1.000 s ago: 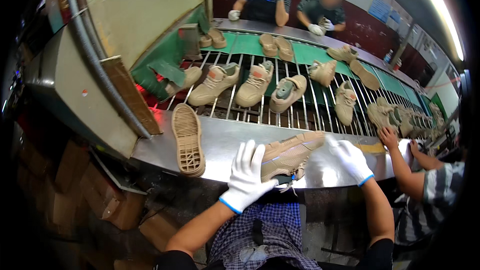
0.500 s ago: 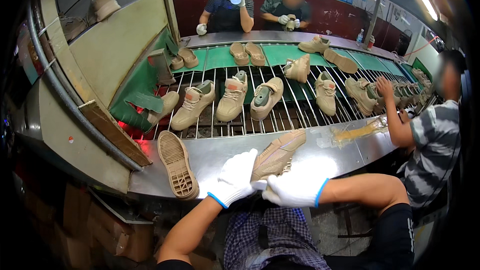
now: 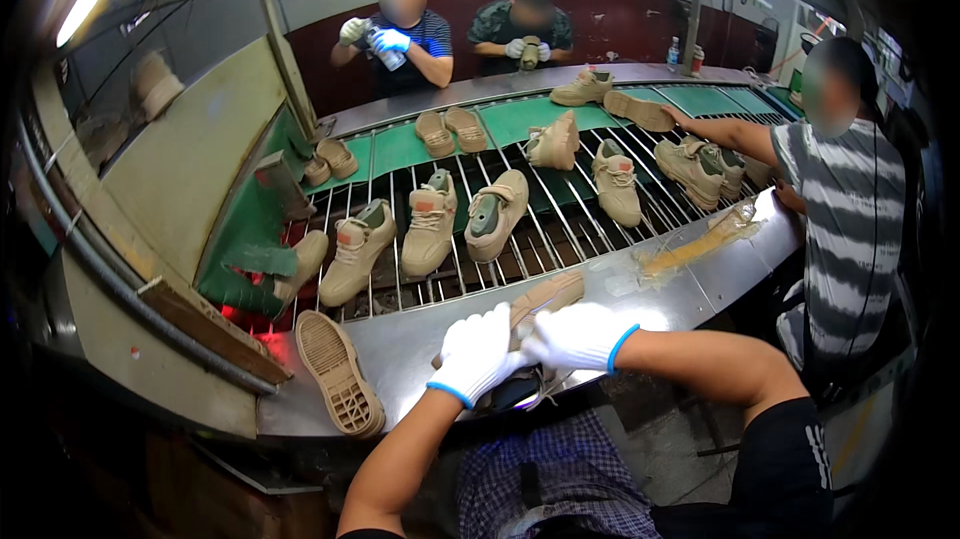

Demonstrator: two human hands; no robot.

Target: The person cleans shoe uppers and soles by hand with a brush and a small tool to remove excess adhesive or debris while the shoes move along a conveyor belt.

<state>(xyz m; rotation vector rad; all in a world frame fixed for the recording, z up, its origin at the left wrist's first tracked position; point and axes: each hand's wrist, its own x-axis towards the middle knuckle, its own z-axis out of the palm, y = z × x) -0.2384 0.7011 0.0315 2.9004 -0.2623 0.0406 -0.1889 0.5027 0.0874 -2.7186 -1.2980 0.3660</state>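
A beige shoe (image 3: 548, 299) is tipped over the steel ledge's near edge, its toe pointing away to the right. My left hand (image 3: 482, 351), in a white glove with a blue cuff, grips the shoe from its left side. My gloved right hand (image 3: 580, 336) is closed against the shoe's near right side. Whatever its fingers hold is hidden. Below the hands, dark material and a lace end show at the shoe's opening. A beige shoe sole (image 3: 340, 372), tread up, rests on the ledge left of my left hand.
Past the steel ledge (image 3: 400, 331), a rod conveyor (image 3: 395, 269) carries several beige shoes (image 3: 430, 224). Soles (image 3: 437, 133) lie on the green strip (image 3: 395, 146) behind. A person (image 3: 835, 189) reaches in from the right. Two people (image 3: 405, 39) work across the line.
The shoe in my hands has rolled and come nearer the ledge edge. Across the line, a person has lowered a cup-like container from the face. The person at right now reaches toward the far sole.
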